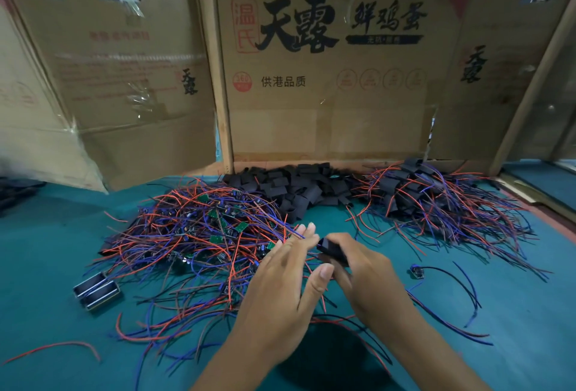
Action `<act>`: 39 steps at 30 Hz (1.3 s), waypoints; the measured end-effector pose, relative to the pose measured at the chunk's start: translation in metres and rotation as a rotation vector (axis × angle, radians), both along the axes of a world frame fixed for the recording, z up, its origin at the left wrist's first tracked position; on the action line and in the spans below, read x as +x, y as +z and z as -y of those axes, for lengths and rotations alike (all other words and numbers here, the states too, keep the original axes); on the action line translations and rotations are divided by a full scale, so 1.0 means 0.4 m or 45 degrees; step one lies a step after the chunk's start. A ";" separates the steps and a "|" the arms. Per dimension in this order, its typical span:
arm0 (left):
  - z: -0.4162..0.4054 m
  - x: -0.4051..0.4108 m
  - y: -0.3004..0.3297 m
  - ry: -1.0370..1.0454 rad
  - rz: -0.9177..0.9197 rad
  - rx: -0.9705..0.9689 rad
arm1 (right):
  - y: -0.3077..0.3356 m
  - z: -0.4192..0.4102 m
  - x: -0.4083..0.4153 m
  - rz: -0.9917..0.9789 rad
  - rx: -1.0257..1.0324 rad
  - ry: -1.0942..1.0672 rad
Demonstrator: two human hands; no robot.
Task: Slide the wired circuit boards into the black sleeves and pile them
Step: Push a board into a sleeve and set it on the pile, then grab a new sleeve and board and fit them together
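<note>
While right hand [361, 269] fingers clamp black sleeve [332, 252], left hand [280, 284] fingers straight, together; teal table [514, 312] open rightward.

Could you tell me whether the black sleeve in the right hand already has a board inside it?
Cannot tell. The right hand grips the black sleeve, hiding most of it, and its open end shows only dark.

The middle cardboard box [330, 85] reads "天露", "鲜鸡蛋", "供港品质" and "360".
</note>
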State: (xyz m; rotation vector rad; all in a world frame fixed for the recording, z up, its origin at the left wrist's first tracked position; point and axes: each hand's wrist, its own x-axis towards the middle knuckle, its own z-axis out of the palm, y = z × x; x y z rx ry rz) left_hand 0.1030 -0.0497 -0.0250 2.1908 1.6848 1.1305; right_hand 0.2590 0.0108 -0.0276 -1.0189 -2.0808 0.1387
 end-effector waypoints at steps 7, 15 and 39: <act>-0.005 -0.002 -0.012 -0.002 -0.042 -0.032 | -0.004 -0.007 0.007 -0.005 -0.023 0.028; -0.059 -0.085 -0.015 0.253 -0.383 0.475 | 0.172 -0.221 0.139 0.279 0.014 -0.324; -0.114 -0.160 -0.057 0.444 -0.387 0.587 | 0.054 -0.426 -0.276 0.485 -0.911 -0.175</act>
